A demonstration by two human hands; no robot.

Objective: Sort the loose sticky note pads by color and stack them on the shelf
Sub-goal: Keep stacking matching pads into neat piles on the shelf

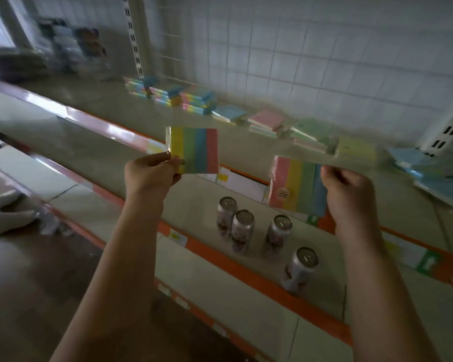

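Hands raised in front of a store shelf each hold one striped sticky note pad in clear wrap. The left hand (152,171) pinches the lower left corner of a pad (196,150) striped yellow, green, blue and pink, thumb on its face and fingers curled behind, holding it upright above the front lip of the upper shelf (94,100). The right hand (348,189) grips the right edge of a second striped pad (296,186), its bands running pink, yellow, green and blue, fingers curled round the blue side; this pad hangs a little lower and tilts slightly. Along the back of the upper shelf, against the white wire grid, lie more pads: short stacks of multicolour pads (183,96) toward the left, then single-colour pads in a row, a blue pad (229,112), a pink pad (266,120), a green pad (310,129) and a yellow pad (356,147), with loose blue pads (434,178) scattered at the far right. The view is blurred, so how neatly these stacks sit cannot be told. On the lower shelf (220,278), edged in orange, stand four drink cans (242,228) upright and apart from one another, below the two held pads.
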